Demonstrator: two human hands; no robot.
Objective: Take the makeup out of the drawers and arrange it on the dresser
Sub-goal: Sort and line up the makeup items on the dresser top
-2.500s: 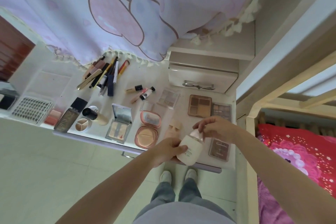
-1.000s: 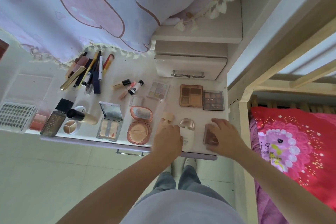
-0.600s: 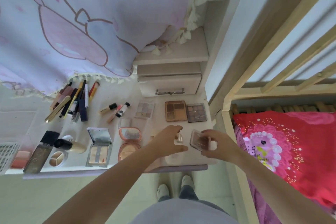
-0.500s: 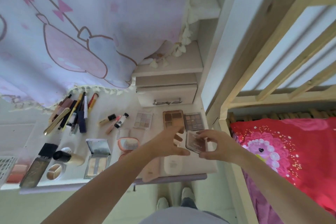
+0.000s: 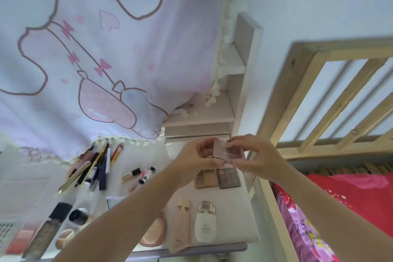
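Note:
Both hands hold a small pink-brown eyeshadow palette point(image 5: 228, 152) up in the air above the white dresser top point(image 5: 234, 215). My left hand point(image 5: 197, 160) pinches its left end and my right hand point(image 5: 253, 155) pinches its right end. Below it two more eyeshadow palettes lie side by side, a tan one point(image 5: 205, 178) and a dark one point(image 5: 229, 177). A white cream bottle with a gold cap point(image 5: 205, 222) and a beige tube point(image 5: 181, 225) lie near the front edge. The drawers behind my hands are mostly hidden.
Pencils and brushes point(image 5: 93, 166) lie in a bunch at the back left, small lip tubes point(image 5: 140, 174) in the middle, a dark foundation bottle point(image 5: 47, 232) and a round pink compact point(image 5: 154, 234) in front. A printed curtain point(image 5: 89, 53) hangs above. A wooden bed frame point(image 5: 319, 100) stands right.
I laid the white bottle on the dresser, picked up the small palette with my right hand, and raised it. My left hand has joined on it. The view tilted upward.

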